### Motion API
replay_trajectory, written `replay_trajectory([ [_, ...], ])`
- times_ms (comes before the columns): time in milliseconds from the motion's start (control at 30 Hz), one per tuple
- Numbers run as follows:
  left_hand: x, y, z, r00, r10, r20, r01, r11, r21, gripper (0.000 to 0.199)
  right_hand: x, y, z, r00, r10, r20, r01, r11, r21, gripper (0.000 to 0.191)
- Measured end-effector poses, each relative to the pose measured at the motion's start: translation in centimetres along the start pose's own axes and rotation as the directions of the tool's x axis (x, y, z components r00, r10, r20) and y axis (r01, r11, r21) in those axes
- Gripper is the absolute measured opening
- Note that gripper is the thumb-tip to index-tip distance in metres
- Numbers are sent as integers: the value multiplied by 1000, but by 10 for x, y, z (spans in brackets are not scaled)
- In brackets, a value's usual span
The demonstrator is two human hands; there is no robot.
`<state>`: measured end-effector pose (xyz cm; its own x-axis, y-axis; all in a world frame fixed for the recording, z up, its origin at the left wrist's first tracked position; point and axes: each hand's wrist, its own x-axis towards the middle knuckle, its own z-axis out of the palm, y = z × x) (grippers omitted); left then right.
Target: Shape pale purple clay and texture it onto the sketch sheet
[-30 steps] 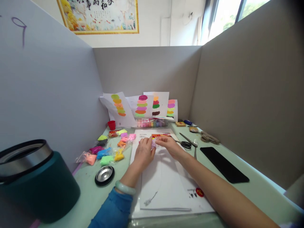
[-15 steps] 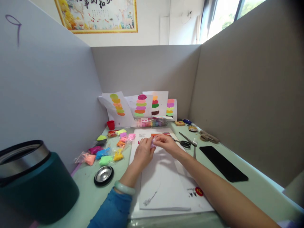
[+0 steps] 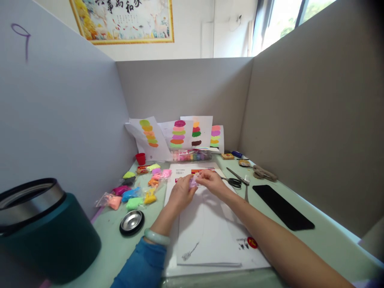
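Above the white paper sheets, both of my hands meet at a small clear packet of light purple modelling clay. My left hand is closed around its left side. The fingers of my right hand pinch its right edge, and my fingers partly cover the packet. A pencil-like sketch marks the lower left of the top sheet. To the left lie several bagged clay pieces, among them blue, green, yellow and orange-pink.
A big teal flask stands at the near left, with its lid beside it. At right are scissors, a fork, a brown cord bundle and a black slab. Colour-swatch papers lean at the back, behind a marker pack.
Slightly more of the purple packet shows between my hands, and my right fingers have shifted a little. The camera view has tilted slightly; the things on the table have not moved.
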<state>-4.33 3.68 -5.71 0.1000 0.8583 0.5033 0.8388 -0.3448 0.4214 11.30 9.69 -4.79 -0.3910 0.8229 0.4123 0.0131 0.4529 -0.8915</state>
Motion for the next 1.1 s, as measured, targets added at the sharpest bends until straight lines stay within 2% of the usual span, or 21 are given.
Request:
replay_trajectory([
  [100, 1, 5, -3, 999, -25, 33, 28, 997, -70, 39, 1, -4, -4, 999, 34, -10, -33, 998, 55, 30],
  [267, 1, 7, -11, 989, -119, 92, 136, 970, -204, 23, 2, -10, -18, 966, 174, 193, -196, 975, 101, 31],
  [400, 4, 3, -13, 982, -117, 151, 158, 942, -296, 19, 2, -11, -23, 956, 116, 270, -141, 987, 75, 24],
  [533, 7, -1, -10, 993, -65, 95, 94, 935, -341, 25, 1, -13, -19, 968, 76, 241, -88, 995, 39, 23],
  [733, 2, 1, -6, 992, 74, 100, -56, 983, -176, 35, 1, -8, -4, 992, 62, 112, -71, 995, 71, 22],
  [800, 0, 2, -3, 992, 73, 100, -64, 994, -93, 39, 0, -4, -1, 994, 56, 96, -64, 995, 77, 21],
  [867, -1, 2, 0, 995, 50, 84, -49, 999, -9, 29, 0, -1, 1, 994, 31, 101, -39, 996, 83, 20],
  [967, 0, 1, 1, 997, 34, 73, -39, 998, 58, 19, 0, 0, 0, 993, -65, 103, 61, 997, 39, 19],
  [1100, 1, 1, 0, 995, 42, 94, -49, 996, 71, 20, -1, -1, -1, 976, -184, 119, 193, 979, -71, 13],
])
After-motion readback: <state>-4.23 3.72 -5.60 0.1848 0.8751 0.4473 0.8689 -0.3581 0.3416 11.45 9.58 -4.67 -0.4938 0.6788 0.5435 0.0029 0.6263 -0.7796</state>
